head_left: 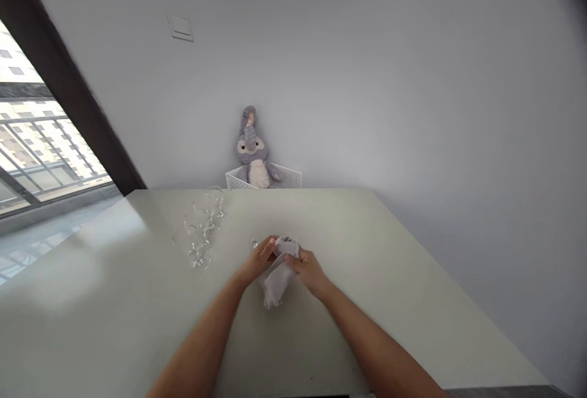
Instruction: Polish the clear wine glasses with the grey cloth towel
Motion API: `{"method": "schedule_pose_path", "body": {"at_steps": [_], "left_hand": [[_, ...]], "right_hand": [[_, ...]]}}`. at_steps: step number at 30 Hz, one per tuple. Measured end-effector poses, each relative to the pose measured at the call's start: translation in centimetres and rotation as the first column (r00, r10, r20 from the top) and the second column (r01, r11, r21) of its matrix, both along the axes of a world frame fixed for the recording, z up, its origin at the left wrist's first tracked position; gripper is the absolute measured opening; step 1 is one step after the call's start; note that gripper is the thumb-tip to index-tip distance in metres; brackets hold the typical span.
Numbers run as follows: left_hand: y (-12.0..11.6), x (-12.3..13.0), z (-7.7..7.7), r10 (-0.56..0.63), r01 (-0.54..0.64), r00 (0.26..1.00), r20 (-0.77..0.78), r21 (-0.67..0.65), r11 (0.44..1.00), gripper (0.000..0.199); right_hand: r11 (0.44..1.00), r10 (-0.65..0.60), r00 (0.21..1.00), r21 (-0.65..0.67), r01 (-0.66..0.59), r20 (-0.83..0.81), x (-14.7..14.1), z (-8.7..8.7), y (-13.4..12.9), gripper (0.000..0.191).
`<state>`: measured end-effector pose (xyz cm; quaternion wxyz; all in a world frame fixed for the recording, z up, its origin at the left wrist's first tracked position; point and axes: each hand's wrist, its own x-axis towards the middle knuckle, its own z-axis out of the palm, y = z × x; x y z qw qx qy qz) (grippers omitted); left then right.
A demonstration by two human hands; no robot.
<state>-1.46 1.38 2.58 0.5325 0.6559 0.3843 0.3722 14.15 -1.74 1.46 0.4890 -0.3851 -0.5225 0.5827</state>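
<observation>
A clear stemmed glass (287, 245) lies tilted between my hands over the table, its rim toward the right. Its round foot (254, 243) sticks out to the left of my left hand (263, 257), whose fingers are wrapped round the glass. A white cloth (277, 283) covers part of the bowl and hangs down toward me. My right hand (310, 271) pinches the cloth against the rim, thumb on the near side. Fingers behind the glass and cloth are hidden. Left of my hands, several clear stemmed glasses (186, 239) stand in a group on the table.
The pale table (367, 324) reaches to a grey wall. Beyond its far edge, a grey plush rabbit (252, 153) sits in a white perforated basket (293, 179). A light switch (180, 26) is on the wall. At the left is a dark-framed window (77, 80).
</observation>
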Motion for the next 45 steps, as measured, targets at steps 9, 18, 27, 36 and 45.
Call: {"method": "schedule_pose_path", "body": {"at_steps": [9, 18, 27, 36, 45], "left_hand": [[0.2, 0.2, -0.3, 0.048, -0.049, 0.999, 0.006, 0.057, 0.997, 0.049], [0.0, -0.8, 0.7, 0.562, -0.108, 0.686, -0.462, 0.699, 0.707, 0.035], [0.7, -1.3, 0.2, 0.418, 0.19, 0.648, -0.636, 0.667, 0.72, 0.029], [1.1, -2.9, 0.4, 0.613, -0.012, 0.447, -0.652, 0.681, 0.733, 0.028], [-1.2, 0.8, 0.4, 0.489, 0.345, 0.617, -0.616, 0.771, 0.536, 0.021]], "right_hand": [[0.996, -0.005, 0.994, 0.092, -0.005, 0.114, -0.3, -0.7, -0.3, 0.026], [0.962, -0.216, 0.818, 0.259, 0.085, 0.533, 2.1, -0.6, 1.7, 0.018], [0.984, 0.177, 0.981, -0.047, -0.174, 0.078, 5.3, 1.9, 1.9, 0.036], [0.836, -0.454, 0.825, 0.482, 0.263, 0.337, 5.5, 2.4, 1.9, 0.04], [0.671, -0.585, 0.49, 0.725, -0.156, 0.646, 1.7, 2.2, 0.4, 0.029]]}}
